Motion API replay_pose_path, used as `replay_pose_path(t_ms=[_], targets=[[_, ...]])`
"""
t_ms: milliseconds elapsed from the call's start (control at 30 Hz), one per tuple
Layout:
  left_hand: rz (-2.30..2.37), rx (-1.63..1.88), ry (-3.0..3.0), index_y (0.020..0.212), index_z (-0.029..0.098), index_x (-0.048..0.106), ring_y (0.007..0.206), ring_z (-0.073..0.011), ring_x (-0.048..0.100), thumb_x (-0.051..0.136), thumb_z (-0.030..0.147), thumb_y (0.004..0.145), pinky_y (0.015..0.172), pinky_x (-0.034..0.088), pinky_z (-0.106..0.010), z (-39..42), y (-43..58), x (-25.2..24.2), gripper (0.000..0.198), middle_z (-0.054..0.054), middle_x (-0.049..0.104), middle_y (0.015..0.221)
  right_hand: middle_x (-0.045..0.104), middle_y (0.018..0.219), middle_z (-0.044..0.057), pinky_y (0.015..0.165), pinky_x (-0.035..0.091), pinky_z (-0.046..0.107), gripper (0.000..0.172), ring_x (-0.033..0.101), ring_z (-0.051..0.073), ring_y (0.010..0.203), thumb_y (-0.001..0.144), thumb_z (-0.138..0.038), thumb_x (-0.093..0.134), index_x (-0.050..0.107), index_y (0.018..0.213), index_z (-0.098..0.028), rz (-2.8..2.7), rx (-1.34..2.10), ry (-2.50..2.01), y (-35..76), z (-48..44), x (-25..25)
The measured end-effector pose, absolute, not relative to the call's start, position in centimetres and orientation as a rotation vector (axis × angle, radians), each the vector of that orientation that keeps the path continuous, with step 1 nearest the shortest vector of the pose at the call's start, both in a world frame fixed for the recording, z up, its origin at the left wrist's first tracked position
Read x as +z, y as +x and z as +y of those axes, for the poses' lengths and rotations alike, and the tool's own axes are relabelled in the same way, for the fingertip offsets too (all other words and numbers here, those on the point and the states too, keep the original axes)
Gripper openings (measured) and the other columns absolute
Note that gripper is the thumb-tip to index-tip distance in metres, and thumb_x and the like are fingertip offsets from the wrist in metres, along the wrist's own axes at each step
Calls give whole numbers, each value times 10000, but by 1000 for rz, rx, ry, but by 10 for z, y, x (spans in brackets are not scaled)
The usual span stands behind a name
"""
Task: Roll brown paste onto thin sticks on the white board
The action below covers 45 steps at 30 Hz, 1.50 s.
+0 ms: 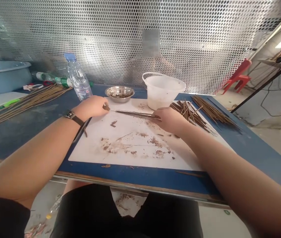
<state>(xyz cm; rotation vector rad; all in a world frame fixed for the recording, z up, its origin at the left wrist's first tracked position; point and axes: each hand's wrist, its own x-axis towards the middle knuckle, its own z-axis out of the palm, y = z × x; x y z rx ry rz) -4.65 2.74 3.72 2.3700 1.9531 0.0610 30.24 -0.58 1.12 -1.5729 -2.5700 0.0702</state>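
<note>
My right hand [167, 119] is closed round a few thin brown sticks [135, 114], whose tips point left over the white board [88, 155]. To the left, my left hand [94, 108] pinches a small brown lump [106, 107] close to those tips; its fingers are partly hidden behind the hand. Brown crumbs [155, 142] and small curled brown bits [113, 123] lie scattered on the board. Beside my right hand rests a pile of brown sticks [188, 112], partly covered by the hand.
Behind the board's near part stand a white bucket [163, 87] and a metal bowl [120, 99] with brown bits inside. A plastic bottle [78, 77] leans behind my left hand. More sticks lie at right [214, 112] and left [38, 99], near a blue basin [3, 77]. A perforated metal panel [105, 36] rises behind.
</note>
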Motion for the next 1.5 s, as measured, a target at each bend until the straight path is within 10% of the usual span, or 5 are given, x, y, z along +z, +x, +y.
replay_pose_path(t_ms=[300, 667, 1500], targets=[[1248, 717, 2354, 1280, 234, 829, 992, -258, 784, 730, 459, 1004, 926, 628, -423, -19, 13, 31, 370, -91, 860, 1157, 830, 1225, 183, 895, 629, 469, 535, 794, 355, 1088, 1077, -437, 691, 655, 1529, -152, -2376, 32, -1048, 294, -24, 1], [863, 657, 1936, 1303, 240, 832, 1224, -306, 765, 897, 497, 909, 1065, 606, -468, -19, 22, 9, 475, -110, 829, 1325, 811, 1085, 130, 841, 600, 379, 239, 757, 244, 963, 1159, -324, 548, 723, 1263, -198, -2382, 89, -605, 280, -25, -15], [982, 576, 1837, 923, 212, 840, 785, -200, 711, 828, 360, 873, 789, 601, -378, -28, 34, 25, 157, -57, 789, 852, 828, 1013, 94, 790, 592, 346, 197, 761, 219, 897, 1120, -287, 603, 787, 1138, -220, -2408, 166, -517, 283, -26, -8]])
